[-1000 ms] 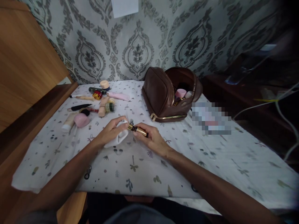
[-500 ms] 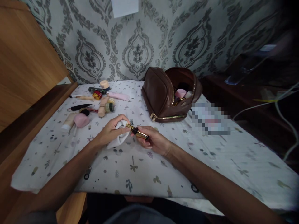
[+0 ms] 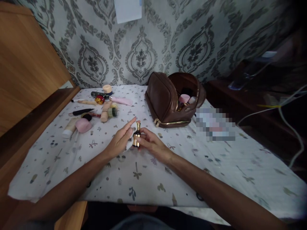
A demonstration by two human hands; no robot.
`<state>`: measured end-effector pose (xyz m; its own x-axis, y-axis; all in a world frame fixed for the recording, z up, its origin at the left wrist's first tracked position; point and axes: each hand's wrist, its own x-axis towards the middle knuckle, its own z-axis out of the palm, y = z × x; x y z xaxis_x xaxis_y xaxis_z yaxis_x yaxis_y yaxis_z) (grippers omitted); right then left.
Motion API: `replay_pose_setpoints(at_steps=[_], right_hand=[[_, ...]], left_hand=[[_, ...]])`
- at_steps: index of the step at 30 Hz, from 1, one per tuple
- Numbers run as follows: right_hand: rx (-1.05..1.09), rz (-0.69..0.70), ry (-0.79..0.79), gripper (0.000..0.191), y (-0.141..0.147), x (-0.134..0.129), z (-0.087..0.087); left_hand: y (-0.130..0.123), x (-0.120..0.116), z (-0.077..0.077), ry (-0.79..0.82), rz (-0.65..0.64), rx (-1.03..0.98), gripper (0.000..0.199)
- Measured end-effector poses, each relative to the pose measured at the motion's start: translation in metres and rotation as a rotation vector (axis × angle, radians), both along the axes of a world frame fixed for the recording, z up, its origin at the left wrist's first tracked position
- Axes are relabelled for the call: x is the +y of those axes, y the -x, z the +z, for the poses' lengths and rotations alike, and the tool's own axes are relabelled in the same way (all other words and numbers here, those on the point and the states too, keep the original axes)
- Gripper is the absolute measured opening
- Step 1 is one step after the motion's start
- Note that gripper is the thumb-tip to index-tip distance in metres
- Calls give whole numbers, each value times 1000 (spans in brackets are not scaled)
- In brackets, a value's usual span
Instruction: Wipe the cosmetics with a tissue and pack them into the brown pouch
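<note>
A right hand (image 3: 157,147) holds a small gold-and-black tube (image 3: 136,141) upright above a printed tablecloth (image 3: 103,180), its bent fingers and thumb closed on the lower part. Just to the left of the tube, the left hand (image 3: 118,143) has its fingers nearly straight and close together, with a white cloth (image 3: 129,143) held in its palm; whether cloth and tube touch cannot be told. The tube is near the middle of the table, in front of an unzipped brown bag (image 3: 159,95) with a pink item (image 3: 184,98) showing in its mouth. At left, well apart from both hands, lie a pink rounded object (image 3: 83,125), a beige tube (image 3: 69,128) just beside it and 2 jars, a green jar (image 3: 112,111) and a red-and-gold jar (image 3: 99,99). Behind the table, white paper (image 3: 128,11) hangs against patterned wallpaper (image 3: 141,60).
</note>
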<state>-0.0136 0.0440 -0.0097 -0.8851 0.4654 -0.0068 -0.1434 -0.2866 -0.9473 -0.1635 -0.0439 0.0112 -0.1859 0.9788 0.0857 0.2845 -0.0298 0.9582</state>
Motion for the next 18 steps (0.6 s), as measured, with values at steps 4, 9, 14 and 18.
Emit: replay_pose_setpoints(at_steps=[4, 9, 14, 18], right_hand=[[23, -124, 39, 62, 1, -1, -5], [51, -235, 91, 62, 1, 0, -3], [104, -302, 165, 52, 2, 4, 0], [105, -284, 142, 45, 2, 4, 1]], left_hand=[[-1, -2, 2, -56, -97, 267, 54], [1, -1, 2, -93, -98, 338, 44], [0, -2, 2, -83, -39, 457, 36], [-1, 0, -1, -131, -18, 479, 32]])
